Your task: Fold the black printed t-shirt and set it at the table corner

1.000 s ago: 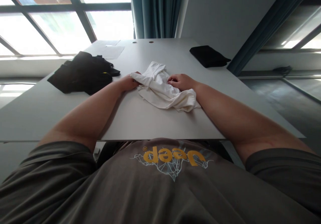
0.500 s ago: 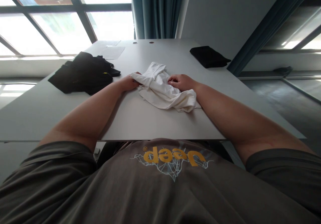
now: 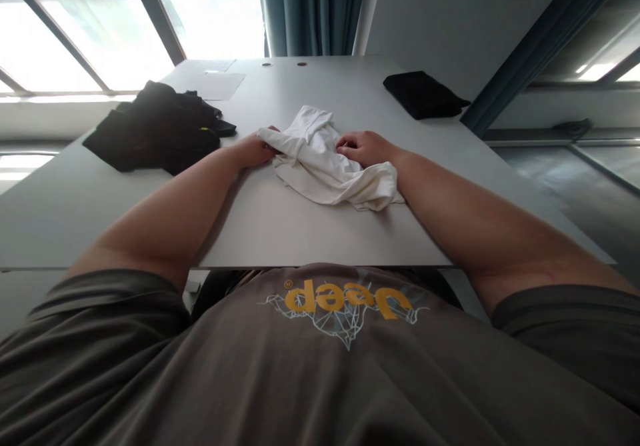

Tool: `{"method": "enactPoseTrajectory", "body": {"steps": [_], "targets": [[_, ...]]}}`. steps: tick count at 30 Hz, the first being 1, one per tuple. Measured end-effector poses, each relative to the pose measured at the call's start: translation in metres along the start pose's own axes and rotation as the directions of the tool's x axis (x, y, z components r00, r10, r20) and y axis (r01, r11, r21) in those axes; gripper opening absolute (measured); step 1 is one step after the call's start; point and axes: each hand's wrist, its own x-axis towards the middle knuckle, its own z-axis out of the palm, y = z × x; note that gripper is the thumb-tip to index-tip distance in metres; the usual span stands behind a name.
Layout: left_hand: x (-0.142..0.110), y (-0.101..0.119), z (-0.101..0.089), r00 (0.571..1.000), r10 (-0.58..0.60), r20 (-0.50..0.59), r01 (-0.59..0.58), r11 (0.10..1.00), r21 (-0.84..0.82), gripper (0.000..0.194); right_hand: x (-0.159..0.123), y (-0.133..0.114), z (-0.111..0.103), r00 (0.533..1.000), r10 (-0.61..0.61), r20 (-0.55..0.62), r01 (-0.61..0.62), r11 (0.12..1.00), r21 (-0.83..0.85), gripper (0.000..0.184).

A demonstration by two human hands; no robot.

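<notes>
A crumpled white garment [image 3: 325,163] lies in the middle of the grey table [image 3: 280,226]. My left hand [image 3: 255,149] grips its left edge with the fingers closed on the cloth. On the garment's right side, my right hand [image 3: 365,147] has its fingers curled into the fabric. Both forearms stretch across the table from its near edge.
A pile of black clothes [image 3: 155,133] lies at the table's left. A folded black cloth [image 3: 423,94] sits at the far right corner. A sheet of paper [image 3: 217,86] lies at the far left. Windows and a teal curtain [image 3: 310,9] stand behind.
The view has shifted, so everything sits a little higher in the frame. The white garment is bunched slightly more near my right hand. Both hands keep their grip.
</notes>
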Motion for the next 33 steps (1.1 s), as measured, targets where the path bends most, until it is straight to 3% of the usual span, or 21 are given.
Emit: {"method": "enactPoseTrajectory", "body": {"steps": [10, 20, 33], "targets": [[-0.001, 0.002, -0.004, 0.996, 0.085, 0.026, -0.085, 0.996, -0.029, 0.038, 0.002, 0.007, 0.001, 0.999, -0.040, -0.013, 0.040, 0.999, -0.021, 0.056], [-0.006, 0.039, -0.007, 0.998, -0.043, 0.036, 0.040, 0.996, 0.086, 0.043, -0.006, -0.009, -0.005, 1.000, 0.008, 0.003, -0.008, 1.000, 0.011, 0.056], [-0.008, 0.045, -0.007, 1.000, -0.027, 0.010, 0.027, 0.998, 0.059, 0.043, -0.007, -0.010, -0.005, 1.000, 0.029, 0.001, -0.029, 0.999, 0.022, 0.055]]}}
